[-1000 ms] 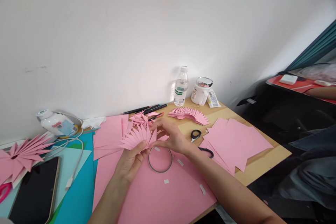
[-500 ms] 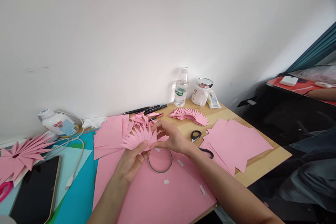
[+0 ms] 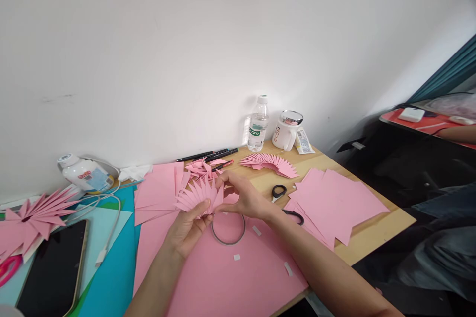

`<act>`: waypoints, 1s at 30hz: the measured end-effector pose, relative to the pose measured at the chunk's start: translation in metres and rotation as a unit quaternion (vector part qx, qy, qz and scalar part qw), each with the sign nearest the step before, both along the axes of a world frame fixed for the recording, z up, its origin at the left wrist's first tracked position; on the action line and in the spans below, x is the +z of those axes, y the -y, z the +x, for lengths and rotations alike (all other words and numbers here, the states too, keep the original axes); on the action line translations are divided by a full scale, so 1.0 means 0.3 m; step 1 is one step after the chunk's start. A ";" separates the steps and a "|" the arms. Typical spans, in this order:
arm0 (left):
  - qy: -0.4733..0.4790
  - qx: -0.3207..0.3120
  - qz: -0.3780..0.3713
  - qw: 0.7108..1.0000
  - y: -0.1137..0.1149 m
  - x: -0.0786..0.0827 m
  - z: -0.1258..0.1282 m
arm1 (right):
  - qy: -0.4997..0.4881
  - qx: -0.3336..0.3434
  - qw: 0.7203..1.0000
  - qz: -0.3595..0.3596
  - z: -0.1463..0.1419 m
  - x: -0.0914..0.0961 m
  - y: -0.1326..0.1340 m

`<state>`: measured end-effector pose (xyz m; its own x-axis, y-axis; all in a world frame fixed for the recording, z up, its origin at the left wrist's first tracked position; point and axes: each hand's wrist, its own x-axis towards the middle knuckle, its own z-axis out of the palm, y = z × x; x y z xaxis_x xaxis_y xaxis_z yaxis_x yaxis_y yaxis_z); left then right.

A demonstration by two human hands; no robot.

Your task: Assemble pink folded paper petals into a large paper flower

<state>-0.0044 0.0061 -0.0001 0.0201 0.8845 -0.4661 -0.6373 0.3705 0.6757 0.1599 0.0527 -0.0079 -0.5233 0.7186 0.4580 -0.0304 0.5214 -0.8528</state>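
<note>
The one view looks from the person's head, forward and down across the bench (image 3: 386, 228) to the wall (image 3: 178, 49) that fills the upper half; the hands (image 3: 248, 201) show fairly near, below centre.

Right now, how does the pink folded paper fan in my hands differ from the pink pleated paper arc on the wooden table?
The fan is in your left hand; the arc lies on the table. The fan's points spread wide; the arc's folds pack tightly. Both are pink paper.
</note>
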 end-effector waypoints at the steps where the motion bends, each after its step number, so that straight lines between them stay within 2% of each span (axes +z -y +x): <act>1: -0.004 0.001 -0.004 1.000 0.001 0.002 0.000 | 0.003 0.003 1.000 0.005 0.001 0.002 0.000; 6: -0.021 0.003 -0.001 1.000 0.006 0.009 0.005 | -0.006 -0.004 1.000 0.003 -0.007 -0.001 0.001; 14: 0.001 -0.008 0.023 1.000 0.002 0.012 0.007 | -0.028 -0.007 0.999 -0.041 -0.026 -0.019 0.005; 25: 0.019 0.027 0.004 0.999 0.001 0.016 0.011 | -0.048 -0.004 0.997 -0.064 -0.036 -0.024 0.015; 30: 0.000 0.027 0.013 1.000 -0.002 0.013 0.009 | -0.041 -0.006 0.995 -0.086 -0.041 -0.032 0.016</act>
